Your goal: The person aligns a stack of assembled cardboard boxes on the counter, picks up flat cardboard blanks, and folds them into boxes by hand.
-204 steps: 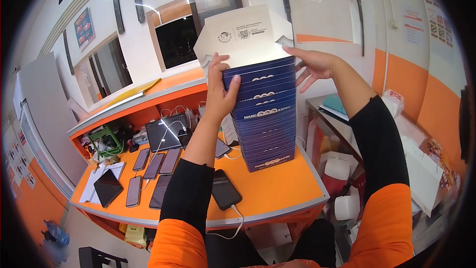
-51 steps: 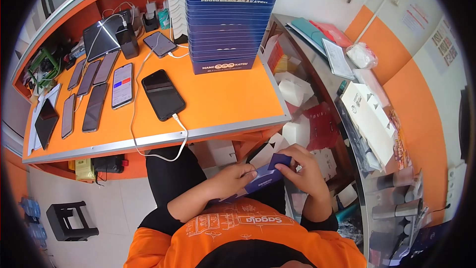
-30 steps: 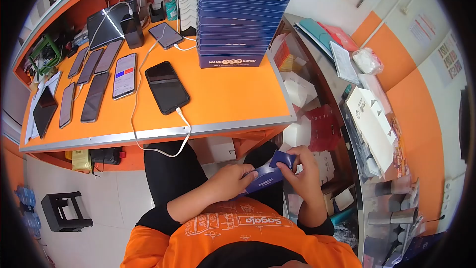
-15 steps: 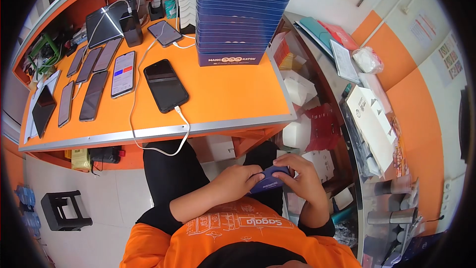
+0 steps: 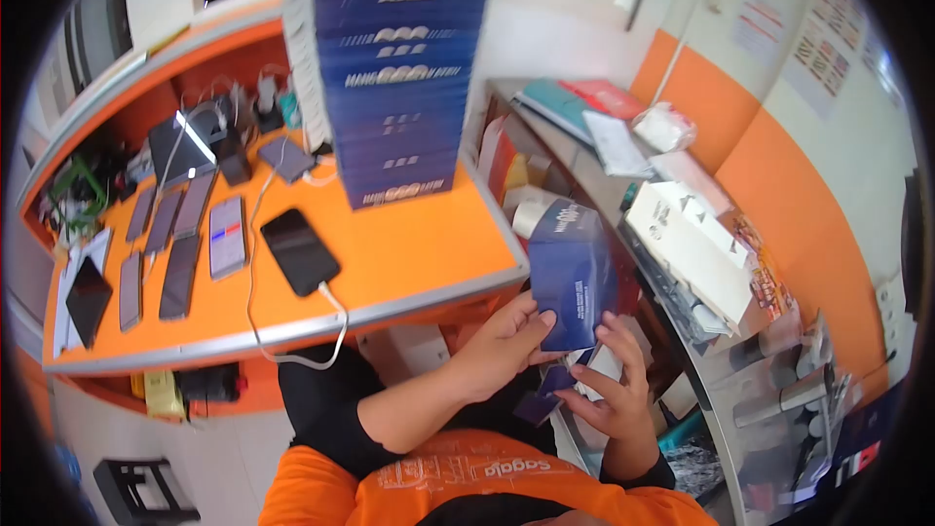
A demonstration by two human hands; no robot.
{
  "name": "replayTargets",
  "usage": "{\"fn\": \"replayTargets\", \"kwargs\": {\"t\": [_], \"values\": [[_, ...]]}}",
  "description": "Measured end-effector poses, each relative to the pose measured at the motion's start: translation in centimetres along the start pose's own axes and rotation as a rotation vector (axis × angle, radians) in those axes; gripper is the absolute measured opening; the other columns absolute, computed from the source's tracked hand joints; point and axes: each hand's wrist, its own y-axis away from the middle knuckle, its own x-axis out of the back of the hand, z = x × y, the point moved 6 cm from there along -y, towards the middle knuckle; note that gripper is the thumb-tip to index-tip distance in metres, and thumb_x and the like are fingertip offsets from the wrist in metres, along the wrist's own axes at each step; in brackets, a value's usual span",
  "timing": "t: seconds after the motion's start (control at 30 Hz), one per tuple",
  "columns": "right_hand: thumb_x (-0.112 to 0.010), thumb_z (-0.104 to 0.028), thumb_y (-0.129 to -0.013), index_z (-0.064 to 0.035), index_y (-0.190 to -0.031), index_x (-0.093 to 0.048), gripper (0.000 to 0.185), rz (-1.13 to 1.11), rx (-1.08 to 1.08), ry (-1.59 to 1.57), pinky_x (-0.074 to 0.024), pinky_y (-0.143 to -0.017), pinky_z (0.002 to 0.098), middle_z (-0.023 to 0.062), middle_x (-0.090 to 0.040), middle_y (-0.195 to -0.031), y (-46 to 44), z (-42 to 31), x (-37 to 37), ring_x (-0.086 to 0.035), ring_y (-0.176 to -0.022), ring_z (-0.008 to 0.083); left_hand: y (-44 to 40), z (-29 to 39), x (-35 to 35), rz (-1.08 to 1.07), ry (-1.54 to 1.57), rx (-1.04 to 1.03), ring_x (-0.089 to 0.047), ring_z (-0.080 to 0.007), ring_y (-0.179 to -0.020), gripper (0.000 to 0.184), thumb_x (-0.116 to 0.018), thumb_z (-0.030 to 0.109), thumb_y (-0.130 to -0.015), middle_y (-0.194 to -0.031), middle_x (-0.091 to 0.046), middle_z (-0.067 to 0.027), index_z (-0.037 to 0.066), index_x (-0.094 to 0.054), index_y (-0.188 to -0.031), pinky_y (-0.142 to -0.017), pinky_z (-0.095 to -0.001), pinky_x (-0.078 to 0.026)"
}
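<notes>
A blue printed food carton (image 5: 568,278) stands tilted in front of me, its body opened out and its lower flaps (image 5: 542,397) hanging loose. My left hand (image 5: 504,349) pinches the carton's lower left edge, thumb on the printed face. My right hand (image 5: 616,392) is at the lower right, fingers spread around the flaps and one fingertip by the carton's right edge. Whether the right fingers grip a flap is hard to see. A tall stack of blue cartons (image 5: 399,107) rises from the orange table (image 5: 419,253).
Several phones, among them a black one (image 5: 300,251) with a white cable (image 5: 341,321), lie on the table. Right of me runs a side counter with white flattened cartons (image 5: 687,244), folders (image 5: 555,112) and a white bundle (image 5: 665,127). A black stool (image 5: 146,492) stands on the floor.
The carton was a small folded blue piece between both hands near my lap; now it is opened out and raised. My right hand's fingers have spread. The camera view has shifted.
</notes>
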Motion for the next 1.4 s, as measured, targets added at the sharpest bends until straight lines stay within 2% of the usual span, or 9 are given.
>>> {"fn": "replayTargets", "kwargs": {"t": [0.23,0.67,0.87,0.97,1.1,1.13,1.3,1.37,1.4], "values": [[-0.095,-0.017,-0.061,-0.0097,-0.111,-0.074,0.055,0.356,0.081,-0.066,-0.0571,-0.094,0.0505,0.0299,-0.058,-0.133,-1.0,-0.6,3.9,-0.062,-0.121,0.0475,-1.4,3.8,-4.3,-0.098,-0.419,-0.307,-0.063,-0.0150,-0.114,0.041,-0.057,0.005,-0.103,-0.129,-0.062,-0.0107,0.003,-0.045,-0.142,-0.097,-0.0330,-0.053],[-0.093,-0.021,-0.062,-0.0161,-0.116,-0.078,0.056,0.418,0.081,-0.144,-0.0584,-0.091,0.0411,0.0201,-0.063,-0.128,-4.5,-0.1,3.5,-0.067,-0.113,0.0351,2.0,7.7,-4.8,0.216,-0.821,-0.656,-0.067,-0.0078,-0.087,0.022,-0.071,0.001,-0.094,-0.097,-0.072,-0.0050,-0.004,-0.064,-0.114,-0.072,-0.0223,-0.053],[-0.090,-0.013,-0.069,-0.0123,-0.118,-0.077,0.051,0.451,0.023,-0.286,-0.0558,-0.098,0.0415,0.0210,-0.058,-0.134,-4.7,1.0,1.7,-0.065,-0.117,0.0339,2.8,6.0,-4.2,0.463,-1.086,-0.790,-0.075,-0.0165,-0.081,0.032,-0.071,0.000,-0.091,-0.096,-0.075,-0.0128,-0.004,-0.061,-0.121,-0.070,-0.0252,-0.056],[-0.085,-0.005,-0.074,-0.0098,-0.119,-0.076,0.046,0.430,-0.008,-0.361,-0.0543,-0.100,0.0394,0.0214,-0.056,-0.137,-4.9,1.8,1.5,-0.064,-0.121,0.0325,3.1,4.7,-5.4,0.410,-1.097,-0.718,-0.077,-0.0250,-0.090,0.043,-0.069,-0.002,-0.090,-0.102,-0.076,-0.0151,-0.003,-0.054,-0.130,-0.079,-0.0316,-0.058],[-0.075,0.000,-0.083,-0.0046,-0.119,-0.073,0.036,0.437,-0.153,-0.491,-0.0521,-0.096,0.0322,0.0176,-0.058,-0.132,-4.9,4.4,3.4,-0.062,-0.120,0.0232,3.1,3.8,-6.4,-0.017,-1.429,-0.522,-0.056,-0.0409,-0.133,0.062,-0.061,-0.009,-0.088,-0.140,-0.059,-0.0234,-0.002,-0.043,-0.147,-0.107,-0.0409,-0.049],[-0.073,-0.001,-0.085,-0.0034,-0.119,-0.072,0.034,0.484,-0.250,-0.629,-0.0525,-0.094,0.0313,0.0158,-0.061,-0.127,-4.5,5.8,3.4,-0.063,-0.116,0.0207,3.6,4.2,-6.6,-0.190,-1.536,-0.683,-0.045,-0.0429,-0.142,0.069,-0.059,-0.014,-0.082,-0.152,-0.049,-0.0209,0.001,-0.047,-0.148,-0.112,-0.0438,-0.045],[-0.062,-0.007,-0.097,-0.0005,-0.117,-0.067,0.022,0.343,-0.783,-0.813,-0.0529,-0.076,0.0261,0.0028,-0.068,-0.098,-0.1,16.8,3.1,-0.064,-0.086,0.0107,5.9,5.9,-7.1,-0.194,-2.122,-0.535,-0.049,-0.0374,-0.141,0.052,-0.059,-0.004,-0.083,-0.141,-0.061,-0.0116,0.005,-0.062,-0.133,-0.112,-0.0464,-0.045],[-0.063,-0.015,-0.099,-0.0007,-0.117,-0.067,0.024,0.239,-0.674,-1.932,-0.0564,-0.078,0.0300,0.0049,-0.070,-0.104,7.0,29.0,-4.3,-0.067,-0.085,0.0138,6.0,5.1,-6.9,-0.274,-2.255,-0.476,-0.046,-0.0357,-0.143,0.048,-0.060,0.002,-0.085,-0.143,-0.058,-0.0112,0.005,-0.061,-0.134,-0.113,-0.0463,-0.044],[-0.062,-0.018,-0.100,-0.0006,-0.119,-0.066,0.026,0.270,-0.759,-1.825,-0.0569,-0.078,0.0306,0.0053,-0.069,-0.104,7.7,27.8,-4.0,-0.067,-0.086,0.0147,6.2,4.2,-6.8,-0.340,-2.283,-0.470,-0.045,-0.0349,-0.144,0.047,-0.060,0.005,-0.086,-0.144,-0.057,-0.0114,0.005,-0.061,-0.133,-0.113,-0.0464,-0.044]]}}
